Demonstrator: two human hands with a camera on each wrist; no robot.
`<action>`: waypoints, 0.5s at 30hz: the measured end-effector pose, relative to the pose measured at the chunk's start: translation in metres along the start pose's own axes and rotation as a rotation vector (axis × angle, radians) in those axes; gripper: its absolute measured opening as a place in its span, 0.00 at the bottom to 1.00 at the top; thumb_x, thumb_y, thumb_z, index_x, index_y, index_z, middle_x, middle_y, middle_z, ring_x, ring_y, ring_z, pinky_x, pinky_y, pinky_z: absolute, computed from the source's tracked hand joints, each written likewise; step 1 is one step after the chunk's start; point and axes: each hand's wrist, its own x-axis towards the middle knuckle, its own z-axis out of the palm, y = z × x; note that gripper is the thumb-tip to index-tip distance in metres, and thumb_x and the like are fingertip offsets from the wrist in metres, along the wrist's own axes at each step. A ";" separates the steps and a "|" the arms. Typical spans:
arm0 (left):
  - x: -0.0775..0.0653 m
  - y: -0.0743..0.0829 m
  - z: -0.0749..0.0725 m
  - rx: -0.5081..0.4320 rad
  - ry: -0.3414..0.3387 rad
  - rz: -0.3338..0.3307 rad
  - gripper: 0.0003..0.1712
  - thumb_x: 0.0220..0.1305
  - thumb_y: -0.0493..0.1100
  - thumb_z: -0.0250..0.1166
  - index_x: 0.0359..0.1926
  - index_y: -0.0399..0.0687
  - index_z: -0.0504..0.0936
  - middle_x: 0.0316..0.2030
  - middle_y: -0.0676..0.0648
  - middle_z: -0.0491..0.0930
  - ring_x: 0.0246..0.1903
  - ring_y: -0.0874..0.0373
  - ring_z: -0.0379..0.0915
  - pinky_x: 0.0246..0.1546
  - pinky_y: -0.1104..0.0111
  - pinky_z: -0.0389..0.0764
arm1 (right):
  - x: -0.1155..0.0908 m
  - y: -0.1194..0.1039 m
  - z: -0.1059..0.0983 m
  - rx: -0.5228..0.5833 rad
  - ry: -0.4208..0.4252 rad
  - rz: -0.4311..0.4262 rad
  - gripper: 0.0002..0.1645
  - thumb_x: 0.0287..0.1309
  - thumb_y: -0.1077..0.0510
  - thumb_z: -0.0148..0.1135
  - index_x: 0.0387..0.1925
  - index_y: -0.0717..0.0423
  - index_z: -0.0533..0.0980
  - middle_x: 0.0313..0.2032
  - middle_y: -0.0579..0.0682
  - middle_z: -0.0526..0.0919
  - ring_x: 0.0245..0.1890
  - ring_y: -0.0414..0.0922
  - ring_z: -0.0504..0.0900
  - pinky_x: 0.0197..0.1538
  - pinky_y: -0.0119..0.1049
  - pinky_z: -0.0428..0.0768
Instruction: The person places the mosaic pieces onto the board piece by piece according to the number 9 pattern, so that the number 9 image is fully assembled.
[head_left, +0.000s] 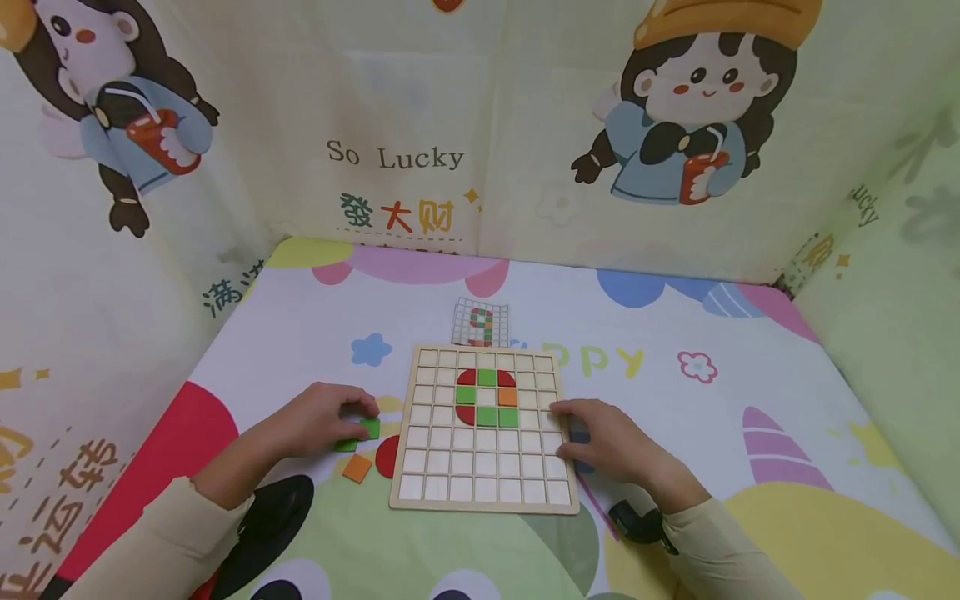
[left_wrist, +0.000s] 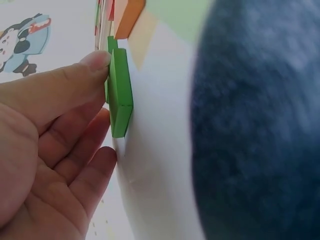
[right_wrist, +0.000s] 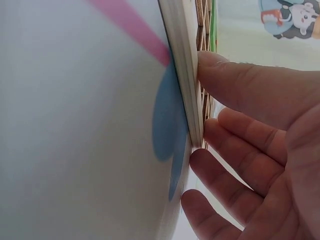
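Note:
My left hand is left of the board, thumb and index finger at the edges of a green square tile. A second green tile lies beside it, partly under the hand in the head view. An orange tile lies just nearer. The wooden grid board holds red rounded pieces, several green tiles and one orange tile in a ring around a bare cell. My right hand rests thumb and index finger on the board's right rim; its other fingers are loosely bent.
A small pattern card with a coloured figure on a grid stands or lies at the board's far edge. The printed tablecloth covers the table, and patterned fabric walls enclose its back and sides. A black wrist device sits under the right forearm.

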 end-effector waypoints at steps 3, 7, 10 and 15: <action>0.001 0.001 -0.001 0.004 0.007 -0.001 0.13 0.56 0.40 0.75 0.44 0.51 0.85 0.42 0.52 0.81 0.46 0.51 0.73 0.48 0.57 0.82 | 0.000 0.000 0.000 0.003 0.000 -0.005 0.32 0.55 0.57 0.74 0.61 0.61 0.76 0.58 0.56 0.79 0.61 0.60 0.74 0.62 0.57 0.70; 0.002 0.002 -0.001 0.022 0.021 0.008 0.12 0.56 0.40 0.76 0.42 0.51 0.85 0.40 0.53 0.81 0.45 0.51 0.74 0.48 0.57 0.81 | 0.000 0.000 0.000 -0.008 0.007 -0.015 0.32 0.55 0.57 0.74 0.60 0.62 0.76 0.58 0.56 0.80 0.61 0.59 0.74 0.62 0.57 0.70; 0.002 0.003 -0.001 0.036 0.024 0.016 0.12 0.57 0.40 0.75 0.43 0.50 0.85 0.41 0.52 0.82 0.45 0.51 0.74 0.49 0.55 0.81 | 0.000 0.000 0.000 -0.012 0.011 -0.014 0.32 0.55 0.58 0.74 0.60 0.62 0.76 0.57 0.56 0.80 0.61 0.59 0.74 0.62 0.57 0.70; 0.001 0.003 -0.002 0.037 0.019 0.023 0.14 0.58 0.40 0.74 0.46 0.49 0.85 0.43 0.51 0.83 0.48 0.49 0.75 0.50 0.54 0.80 | 0.000 -0.001 0.000 -0.011 0.008 -0.007 0.32 0.55 0.58 0.74 0.60 0.61 0.76 0.57 0.56 0.80 0.61 0.59 0.74 0.62 0.57 0.70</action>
